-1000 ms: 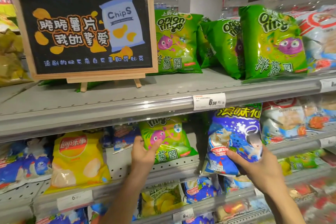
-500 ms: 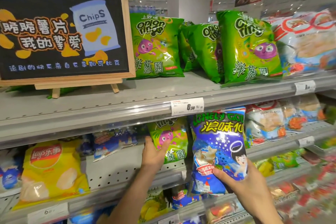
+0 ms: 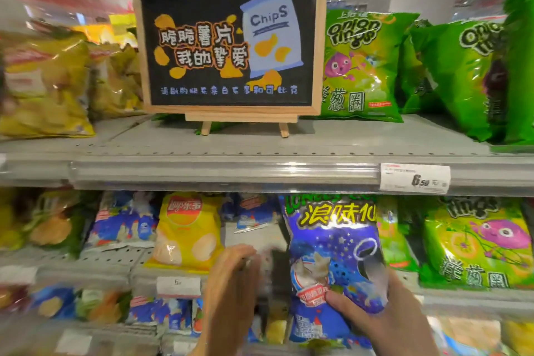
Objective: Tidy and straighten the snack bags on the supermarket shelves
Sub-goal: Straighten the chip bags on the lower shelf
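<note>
The middle shelf (image 3: 260, 243) spans the frame's lower half; at lower centre the right hand (image 3: 384, 318) has its grip closed on a blue bag (image 3: 332, 254), held upright in front of it. The left hand (image 3: 231, 277), just left, is blurred, so I cannot tell its grip. Judged step: placing 1 bag; next it needs seating in the gap beside the yellow bag (image 3: 187, 231).

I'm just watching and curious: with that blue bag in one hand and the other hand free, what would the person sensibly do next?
Probably set the blue bag upright into the bare gap on the middle shelf, between the yellow chips bag and the green bags. The right hand grips its lower part, off the shelf, and the left hand is blurred beside that gap, seemingly free to steady it.
</note>
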A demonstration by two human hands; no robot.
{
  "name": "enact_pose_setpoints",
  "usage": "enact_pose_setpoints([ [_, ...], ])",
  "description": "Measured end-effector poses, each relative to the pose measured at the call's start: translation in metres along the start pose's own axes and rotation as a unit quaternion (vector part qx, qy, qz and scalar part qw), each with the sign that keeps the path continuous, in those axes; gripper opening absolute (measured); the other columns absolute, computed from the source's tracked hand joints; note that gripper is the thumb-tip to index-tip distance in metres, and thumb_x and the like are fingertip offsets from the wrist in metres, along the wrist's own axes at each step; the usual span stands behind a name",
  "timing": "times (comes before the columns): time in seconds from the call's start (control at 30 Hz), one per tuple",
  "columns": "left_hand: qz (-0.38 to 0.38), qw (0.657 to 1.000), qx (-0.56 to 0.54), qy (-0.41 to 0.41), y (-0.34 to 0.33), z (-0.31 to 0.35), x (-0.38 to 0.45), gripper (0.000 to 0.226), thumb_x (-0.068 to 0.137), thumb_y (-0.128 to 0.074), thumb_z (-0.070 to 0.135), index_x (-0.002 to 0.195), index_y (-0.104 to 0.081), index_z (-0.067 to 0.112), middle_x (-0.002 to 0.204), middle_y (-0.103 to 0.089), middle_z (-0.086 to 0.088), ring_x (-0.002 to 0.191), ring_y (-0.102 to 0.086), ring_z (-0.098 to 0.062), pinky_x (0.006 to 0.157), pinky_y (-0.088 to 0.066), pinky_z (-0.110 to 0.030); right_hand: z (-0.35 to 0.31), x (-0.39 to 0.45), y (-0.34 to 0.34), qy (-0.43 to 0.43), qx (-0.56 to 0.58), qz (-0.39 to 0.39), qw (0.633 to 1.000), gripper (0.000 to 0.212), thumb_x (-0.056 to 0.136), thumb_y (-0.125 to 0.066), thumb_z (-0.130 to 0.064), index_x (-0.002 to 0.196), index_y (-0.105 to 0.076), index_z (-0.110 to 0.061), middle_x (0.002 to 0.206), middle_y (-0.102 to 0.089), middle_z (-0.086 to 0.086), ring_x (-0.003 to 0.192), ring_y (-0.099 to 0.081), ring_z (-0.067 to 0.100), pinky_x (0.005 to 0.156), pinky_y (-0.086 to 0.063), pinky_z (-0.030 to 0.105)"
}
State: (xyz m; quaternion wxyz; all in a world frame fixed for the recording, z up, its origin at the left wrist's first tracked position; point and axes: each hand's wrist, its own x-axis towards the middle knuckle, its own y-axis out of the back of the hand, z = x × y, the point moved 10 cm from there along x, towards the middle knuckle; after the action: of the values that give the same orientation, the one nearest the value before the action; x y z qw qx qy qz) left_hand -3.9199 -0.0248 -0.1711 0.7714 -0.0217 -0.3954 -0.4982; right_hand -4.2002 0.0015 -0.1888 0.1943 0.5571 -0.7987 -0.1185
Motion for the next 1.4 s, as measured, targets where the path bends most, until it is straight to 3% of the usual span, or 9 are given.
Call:
enact_pose_setpoints([
  [0.1,0.081,0.992,0.095,0.033,0.062,-0.031,-0.007,0.009,0.091,-0.065,0.028,0.093,-0.069,0.02,0.107,-0.061,0.002,0.101,-0.058,-0.016,0.091,-0.039,-0.014,-0.013,0.005,-0.038,0.009,0.005,-0.049,0.999,0.087,0.048,-0.092,-0.057,0.126,-0.064,-0.032,0.109,-0.071,-0.015,0.103,-0.066,0.021,0.086,-0.049,0.033],
  [0.2,0.087,0.975,0.192,0.064,0.099,-0.058,-0.004,0.053,0.09,-0.048,0.05,0.11,-0.066,0.005,0.122,-0.057,-0.016,0.115,-0.052,-0.033,0.099,-0.035,-0.031,-0.036,0.008,-0.058,0.035,0.019,-0.021,0.999,0.076,0.039,-0.077,-0.077,0.097,-0.068,-0.03,0.088,-0.072,-0.017,0.087,-0.068,0.016,0.072,-0.05,0.034],
  [0.37,0.0,0.957,0.26,0.13,0.122,-0.108,0.011,0.085,0.082,-0.038,0.065,0.128,-0.058,-0.004,0.132,-0.052,-0.029,0.126,-0.047,-0.044,0.105,-0.04,-0.052,-0.058,0.024,-0.083,0.055,0.01,0.051,0.997,0.068,0.046,-0.084,-0.074,0.092,-0.063,-0.029,0.076,-0.067,-0.022,0.07,-0.063,0.002,0.06,-0.047,0.025],
  [0.53,-0.023,0.933,0.358,-0.027,0.138,-0.115,0.011,0.068,0.095,-0.035,0.058,0.106,-0.068,-0.001,0.1,-0.063,-0.02,0.089,-0.06,-0.042,0.081,-0.056,-0.056,-0.056,0.034,-0.108,0.032,0.017,0.097,0.995,0.075,0.047,-0.083,-0.07,0.1,-0.064,-0.021,0.091,-0.075,-0.007,0.086,-0.072,0.023,0.078,-0.057,0.042],
  [0.63,-0.076,0.916,0.393,-0.038,0.139,-0.13,0.013,0.072,0.095,-0.026,0.063,0.104,-0.071,0.008,0.098,-0.065,-0.015,0.091,-0.063,-0.039,0.086,-0.055,-0.053,-0.052,0.036,-0.113,0.024,0.002,0.113,0.993,0.074,0.051,-0.09,-0.059,0.107,-0.063,-0.021,0.098,-0.076,-0.001,0.092,-0.072,0.026,0.084,-0.058,0.046],
  [0.73,-0.11,0.915,0.383,-0.063,0.139,-0.135,0.018,0.063,0.094,-0.03,0.062,0.1,-0.072,0.016,0.097,-0.064,-0.009,0.091,-0.061,-0.032,0.088,-0.05,-0.048,-0.055,0.034,-0.115,0.02,0.003,0.12,0.993,0.078,0.047,-0.086,-0.063,0.109,-0.063,-0.022,0.097,-0.075,-0.006,0.088,-0.072,0.017,0.079,-0.057,0.038],
  [0.83,-0.113,0.924,0.356,-0.08,0.138,-0.138,0.018,0.051,0.092,-0.039,0.056,0.099,-0.07,0.016,0.097,-0.06,-0.007,0.09,-0.058,-0.03,0.086,-0.047,-0.046,-0.062,0.032,-0.12,0.028,-0.005,0.101,0.994,0.075,0.048,-0.085,-0.064,0.107,-0.063,-0.023,0.095,-0.074,-0.013,0.085,-0.07,0.003,0.071,-0.054,0.028],
  [1.0,-0.088,0.93,0.343,-0.101,0.139,-0.138,0.016,0.047,0.093,-0.04,0.053,0.098,-0.067,0.014,0.097,-0.056,-0.01,0.088,-0.053,-0.031,0.083,-0.046,-0.047,-0.06,0.038,-0.12,0.017,-0.024,0.055,0.998,0.066,0.061,-0.091,-0.043,0.113,-0.062,-0.015,0.103,-0.075,-0.004,0.091,-0.072,0.01,0.073,-0.056,0.028],
  [1.4,-0.092,0.918,0.374,-0.091,0.132,-0.145,0.014,0.049,0.09,-0.042,0.058,0.098,-0.063,0.014,0.093,-0.051,-0.007,0.088,-0.045,-0.028,0.081,-0.044,-0.047,-0.046,0.043,-0.127,-0.018,-0.068,-0.042,0.997,0.077,0.063,-0.086,-0.053,0.124,-0.054,-0.019,0.111,-0.074,-0.003,0.097,-0.072,0.016,0.09,-0.059,0.046],
])
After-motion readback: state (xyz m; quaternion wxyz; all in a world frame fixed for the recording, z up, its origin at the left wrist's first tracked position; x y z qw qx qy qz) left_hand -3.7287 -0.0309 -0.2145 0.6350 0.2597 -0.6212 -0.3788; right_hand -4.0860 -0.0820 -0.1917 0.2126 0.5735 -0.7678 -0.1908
